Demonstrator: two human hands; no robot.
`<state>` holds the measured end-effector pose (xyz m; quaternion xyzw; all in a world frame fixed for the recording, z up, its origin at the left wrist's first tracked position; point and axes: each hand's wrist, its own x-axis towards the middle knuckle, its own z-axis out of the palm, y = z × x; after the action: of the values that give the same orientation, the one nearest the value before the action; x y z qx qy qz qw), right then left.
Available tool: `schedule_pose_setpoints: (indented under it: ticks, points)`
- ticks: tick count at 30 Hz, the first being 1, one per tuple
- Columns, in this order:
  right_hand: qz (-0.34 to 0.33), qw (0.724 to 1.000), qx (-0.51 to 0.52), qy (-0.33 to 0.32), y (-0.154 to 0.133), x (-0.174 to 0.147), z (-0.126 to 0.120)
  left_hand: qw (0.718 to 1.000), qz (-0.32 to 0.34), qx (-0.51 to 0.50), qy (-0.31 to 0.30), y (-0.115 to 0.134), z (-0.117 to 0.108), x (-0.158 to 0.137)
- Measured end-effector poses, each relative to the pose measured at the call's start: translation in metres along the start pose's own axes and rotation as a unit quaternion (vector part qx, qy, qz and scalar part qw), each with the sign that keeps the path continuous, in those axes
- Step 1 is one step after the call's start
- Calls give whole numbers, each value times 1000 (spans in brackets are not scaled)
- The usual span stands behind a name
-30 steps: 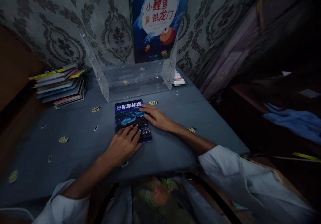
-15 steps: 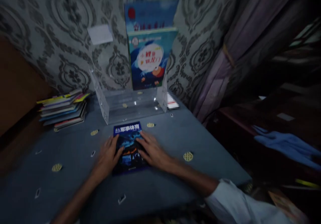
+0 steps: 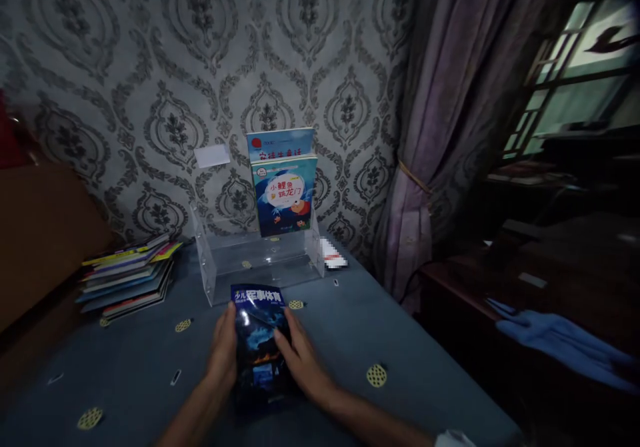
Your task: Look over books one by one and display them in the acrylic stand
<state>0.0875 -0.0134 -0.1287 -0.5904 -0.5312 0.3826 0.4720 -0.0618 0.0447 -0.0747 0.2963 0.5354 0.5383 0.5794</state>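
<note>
A dark blue magazine (image 3: 263,347) with white Chinese lettering across its top is between my two hands, its cover slightly bowed and catching light. My left hand (image 3: 223,347) grips its left edge, with the fingers partly hidden. On the right edge, my right hand (image 3: 301,353) closes with the thumb lying over the cover. Just beyond is a clear acrylic book stand (image 3: 205,260) on the table. Two upright books stand in its back right part: a teal one with a fish picture (image 3: 285,197) in front of a taller blue one (image 3: 280,141).
A pile of thin books (image 3: 130,277) lies at the table's left, near a brown box (image 3: 50,233). The blue tablecloth (image 3: 390,327) has yellow printed spots. Right of the table are a tied purple curtain (image 3: 415,167) and a blue cloth (image 3: 560,343) on a dark surface.
Both hands have shifted from lying on the magazine's cover to gripping its sides, and its top end now tilts up. The view has tipped upward, showing more wall.
</note>
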Motion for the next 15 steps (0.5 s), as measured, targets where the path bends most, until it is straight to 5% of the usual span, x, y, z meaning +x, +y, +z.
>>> schedule_pose_setpoints:
  ticks: [3,8,15]
  points:
    - [20,992,105,61,-26,10,-3,998,60,-4,-28,13,20,-11]
    - [-79,967,202,134,-46,11,-13,980,193,49,-22,9,23,-11]
    - [-123,974,150,114,-29,-9,-11,986,147,64,-39,-27,7,-1]
